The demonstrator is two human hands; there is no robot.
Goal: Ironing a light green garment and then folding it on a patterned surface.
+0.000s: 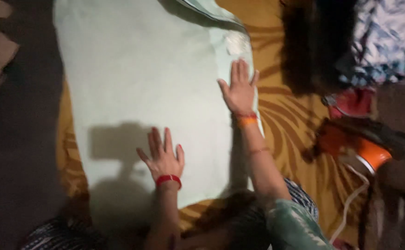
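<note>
Head view, looking down. A pale mint-green cloth (142, 78), smooth and matte, lies spread flat over a mustard-yellow sheet (290, 125) printed with curving brown stripes; the cloth fills the centre of the frame, and its right border carries a small whitish embroidered patch (236, 44). The left hand (163, 157) rests palm-down on the lower part of the cloth, fingers (155, 139) released and fanned, grasping nothing; a red bangle (168, 179) circles its wrist. The right hand (240, 90) presses flat on the cloth's right edge, fingers straight and close together, likewise grasping nothing; red and orange bangles (246, 119) sit at its wrist, and a teal patterned sleeve (295, 227) covers the upper arm. The hands' shadow falls dark across the lower cloth. To the right, on the striped sheet, stands an orange-and-black electric iron (364, 148), blurred, with a white cord (350, 203) trailing toward the bottom edge. A blue-and-white patterned fabric (387, 37) lies bunched at the upper right, beside a dark, shapeless mass that cannot be identified.
</note>
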